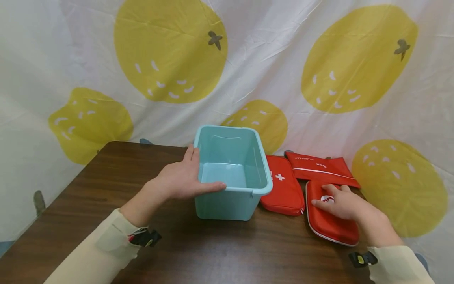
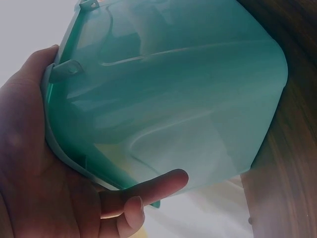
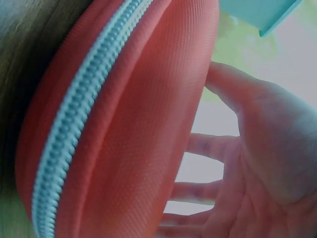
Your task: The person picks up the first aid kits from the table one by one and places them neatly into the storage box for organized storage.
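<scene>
A light-blue plastic bin stands on the table with its mouth facing up. My left hand rests on its near left corner, thumb laid along the front rim and fingers at the left side. In the left wrist view the palm lies against the rim, with fingers reaching along the outer wall. My right hand touches the top of a red zipped case with a white round emblem. Its fingers are spread over the lid, and in the right wrist view the case's pale zipper runs along the side.
Between bin and case lies a red pouch with a white cross. Behind them is a flat red pouch with a white stripe. A lemon-print curtain hangs behind the brown wooden table.
</scene>
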A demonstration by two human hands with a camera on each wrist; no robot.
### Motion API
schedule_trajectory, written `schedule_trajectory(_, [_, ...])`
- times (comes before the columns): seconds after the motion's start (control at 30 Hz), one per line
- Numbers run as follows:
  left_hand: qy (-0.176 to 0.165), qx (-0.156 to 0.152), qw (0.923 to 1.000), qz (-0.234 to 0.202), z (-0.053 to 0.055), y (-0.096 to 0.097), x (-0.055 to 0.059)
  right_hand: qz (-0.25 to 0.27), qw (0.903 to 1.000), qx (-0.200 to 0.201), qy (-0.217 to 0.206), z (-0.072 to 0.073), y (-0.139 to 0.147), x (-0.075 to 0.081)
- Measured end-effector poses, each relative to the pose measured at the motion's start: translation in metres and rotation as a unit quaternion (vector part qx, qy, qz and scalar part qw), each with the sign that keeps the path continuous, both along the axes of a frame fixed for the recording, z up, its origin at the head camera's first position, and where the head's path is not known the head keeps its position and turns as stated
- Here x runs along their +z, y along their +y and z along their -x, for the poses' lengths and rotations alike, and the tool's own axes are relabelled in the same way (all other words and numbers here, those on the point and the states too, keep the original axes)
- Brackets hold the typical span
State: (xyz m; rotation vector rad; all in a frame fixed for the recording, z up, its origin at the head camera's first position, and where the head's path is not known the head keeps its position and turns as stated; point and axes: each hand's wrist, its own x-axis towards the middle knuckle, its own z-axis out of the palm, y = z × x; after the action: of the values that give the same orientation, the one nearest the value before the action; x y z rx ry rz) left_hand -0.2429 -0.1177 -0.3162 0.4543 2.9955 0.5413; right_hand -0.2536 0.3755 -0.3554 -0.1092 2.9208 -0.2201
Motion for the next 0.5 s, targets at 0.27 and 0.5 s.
schedule_trajectory(0.27, [-0.004, 0.001, 1.0000, 0.000, -0.0006, -0.0001, 0.0011, -0.006, 1.0000, 0.000, -0.003, -0.0034, 0.0006, 0.0015])
schedule_trajectory(0.5, [-0.005, 0.003, 1.0000, 0.000, 0.0005, 0.0000, 0.0004, -0.006, 1.0000, -0.004, -0.004, -0.0062, 0.0004, 0.0025])
